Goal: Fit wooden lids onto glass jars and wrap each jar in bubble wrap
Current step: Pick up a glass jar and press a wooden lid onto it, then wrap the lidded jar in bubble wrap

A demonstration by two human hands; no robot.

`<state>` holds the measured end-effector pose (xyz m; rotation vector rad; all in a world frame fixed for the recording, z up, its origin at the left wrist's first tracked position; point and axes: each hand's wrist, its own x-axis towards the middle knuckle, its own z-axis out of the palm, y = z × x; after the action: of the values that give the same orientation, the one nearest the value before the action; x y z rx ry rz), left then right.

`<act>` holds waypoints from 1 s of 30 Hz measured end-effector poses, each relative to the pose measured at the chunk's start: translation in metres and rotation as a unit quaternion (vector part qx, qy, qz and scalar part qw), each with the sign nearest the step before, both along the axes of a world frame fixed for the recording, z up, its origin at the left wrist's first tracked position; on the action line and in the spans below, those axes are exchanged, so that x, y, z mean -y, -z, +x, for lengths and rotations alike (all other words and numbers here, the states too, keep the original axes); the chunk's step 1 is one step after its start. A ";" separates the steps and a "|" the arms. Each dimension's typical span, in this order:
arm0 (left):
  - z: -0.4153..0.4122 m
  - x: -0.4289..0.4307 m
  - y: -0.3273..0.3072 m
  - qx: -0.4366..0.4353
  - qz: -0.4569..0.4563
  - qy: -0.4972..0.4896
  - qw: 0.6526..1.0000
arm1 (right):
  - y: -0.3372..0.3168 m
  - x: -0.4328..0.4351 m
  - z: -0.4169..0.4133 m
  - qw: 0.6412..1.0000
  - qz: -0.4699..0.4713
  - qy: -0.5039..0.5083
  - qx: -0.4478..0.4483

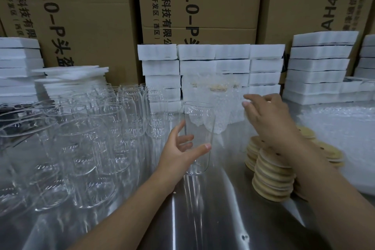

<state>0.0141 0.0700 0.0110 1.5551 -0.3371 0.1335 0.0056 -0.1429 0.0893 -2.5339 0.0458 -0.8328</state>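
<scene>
- While the left hand (180, 153) curls round a clear, lidless glass jar (199, 122),
- the right hand (267, 115) hovers, fingers loosely spread, above stacked round wooden lids (272, 178).

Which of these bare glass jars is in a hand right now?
The lone jar in the centre, gripped by the left hand. The other bare jars stand clustered off to its left, and no hand touches them.

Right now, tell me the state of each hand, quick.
Left hand: grips a lidless glass jar.
Right hand: open, holding nothing, beside the bubble-wrapped jars.
</scene>
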 end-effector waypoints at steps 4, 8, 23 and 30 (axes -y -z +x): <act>0.001 0.000 0.003 0.018 0.030 -0.004 0.999 | 0.000 -0.009 -0.001 0.984 0.142 -0.071 0.081; 0.001 0.002 0.005 0.040 0.073 -0.001 0.997 | -0.002 -0.017 -0.005 0.965 0.221 -0.103 0.095; 0.000 0.003 0.007 0.054 0.090 0.020 0.994 | 0.011 -0.047 -0.014 0.924 0.268 -0.256 0.097; -0.001 0.005 0.006 0.049 0.079 0.015 0.996 | 0.014 -0.045 -0.012 0.929 0.210 -0.285 0.108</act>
<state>0.0128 0.0651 0.0053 1.7024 -0.4576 0.1637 -0.0060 -0.0978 0.0753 -1.8879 -0.5048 -0.7521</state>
